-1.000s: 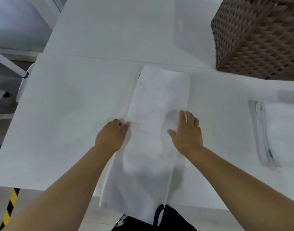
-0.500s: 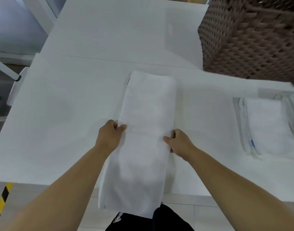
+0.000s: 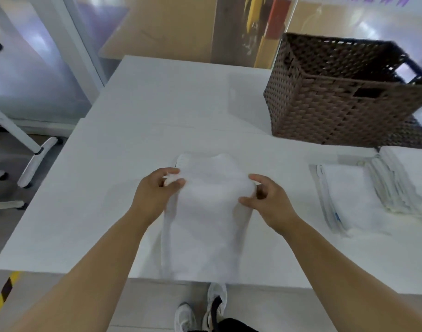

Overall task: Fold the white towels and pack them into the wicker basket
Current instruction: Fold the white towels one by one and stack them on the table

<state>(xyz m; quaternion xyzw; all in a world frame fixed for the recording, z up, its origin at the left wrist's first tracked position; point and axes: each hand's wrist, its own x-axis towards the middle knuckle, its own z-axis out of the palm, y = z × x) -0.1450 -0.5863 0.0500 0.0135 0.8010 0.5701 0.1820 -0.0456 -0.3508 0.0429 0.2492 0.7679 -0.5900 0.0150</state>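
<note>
A long white towel (image 3: 205, 226) lies on the white table (image 3: 109, 188) in front of me, its near end hanging over the front edge. My left hand (image 3: 154, 195) pinches the towel's left edge near its middle. My right hand (image 3: 267, 200) grips the right edge at the same height. Between my hands the towel is lifted into a hump, and its far part (image 3: 205, 161) shows just beyond them. The brown wicker basket (image 3: 344, 101) stands at the back right of the table; no towel shows inside it from here.
Folded white towels (image 3: 348, 200) lie at the table's right edge, with a second stack (image 3: 401, 183) beside them. A white chair base (image 3: 35, 159) stands on the floor to the left. Glass partitions rise behind the table.
Both hands went from resting at the flat towel's sides to gripping its edges and lifting its middle. The camera tilted up, bringing the whole basket into view.
</note>
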